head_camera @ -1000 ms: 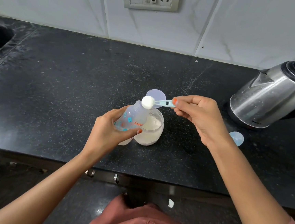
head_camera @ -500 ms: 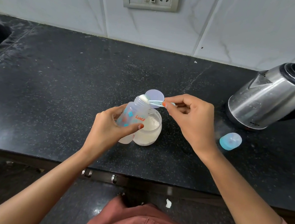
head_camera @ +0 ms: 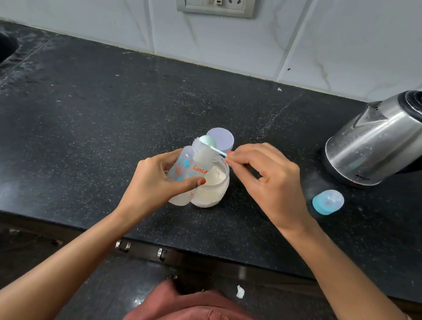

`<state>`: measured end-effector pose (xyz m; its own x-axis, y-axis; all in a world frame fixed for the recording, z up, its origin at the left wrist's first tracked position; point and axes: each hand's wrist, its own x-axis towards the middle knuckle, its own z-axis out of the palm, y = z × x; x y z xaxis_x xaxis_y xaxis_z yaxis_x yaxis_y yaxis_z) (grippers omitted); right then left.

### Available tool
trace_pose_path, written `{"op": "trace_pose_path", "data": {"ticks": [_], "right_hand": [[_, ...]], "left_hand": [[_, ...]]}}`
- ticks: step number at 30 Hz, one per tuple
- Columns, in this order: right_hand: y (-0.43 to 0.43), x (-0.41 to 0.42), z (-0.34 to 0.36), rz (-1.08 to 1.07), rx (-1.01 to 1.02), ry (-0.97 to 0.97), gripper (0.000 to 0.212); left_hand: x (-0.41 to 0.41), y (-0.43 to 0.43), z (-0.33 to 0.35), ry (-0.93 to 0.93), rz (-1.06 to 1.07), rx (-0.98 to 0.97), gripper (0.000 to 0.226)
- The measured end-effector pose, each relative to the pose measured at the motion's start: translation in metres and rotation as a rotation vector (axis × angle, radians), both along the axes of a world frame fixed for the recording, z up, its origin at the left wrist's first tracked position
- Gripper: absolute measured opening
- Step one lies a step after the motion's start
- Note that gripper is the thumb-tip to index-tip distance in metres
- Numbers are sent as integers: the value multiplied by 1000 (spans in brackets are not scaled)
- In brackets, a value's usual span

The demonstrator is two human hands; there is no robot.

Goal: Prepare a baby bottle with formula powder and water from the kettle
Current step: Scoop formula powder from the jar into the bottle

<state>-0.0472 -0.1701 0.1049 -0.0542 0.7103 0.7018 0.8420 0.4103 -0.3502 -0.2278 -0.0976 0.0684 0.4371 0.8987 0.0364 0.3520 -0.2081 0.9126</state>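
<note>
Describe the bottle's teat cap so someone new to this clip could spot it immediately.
Start at the steel kettle on the right of the black counter. Just in front of its base, right of the right hand, lies the teat cap. It is the only turquoise-ringed piece with a clear dome, unlike the flat pale lid behind the jar.

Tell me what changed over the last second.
The right hand swung the heaped scoop over and tipped it onto the baby bottle mouth, powder dropping in. The left hand kept holding the tilted bottle over the formula jar. Kettle, jar lid and bottle cap unmoved.
</note>
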Motion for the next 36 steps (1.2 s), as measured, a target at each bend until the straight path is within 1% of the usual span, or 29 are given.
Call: {"op": "trace_pose_path", "data": {"ticks": [4,13,21,28,33,34,35,36], "right_hand": [[-1,2,0,-1,14,11,6],[-4,1,-1,-16,31,72,6],[-7,-1,-3,20,44,25,8],[-8,-3,-4,4,39,89,9],[-11,-6,-5,-3,-2,189,9],[-11,-7,-5,-9,-38,267,5],[-11,-7,-3,-28,-93,389,3],[-10,-6,0,-59,-158,538,8]], "left_hand": [[1,-1,1,-25,-10,-7,45],[0,-3,3,-51,-16,-12,47],[-1,-4,3,-46,-15,-6,46],[-3,-4,1,-48,-14,-9,47],[-3,-4,2,-45,-16,-2,48],[-3,-4,2,-41,-20,1,48],[-3,-4,1,-40,-23,5,49],[-4,-5,1,-40,-24,6,49]]}}
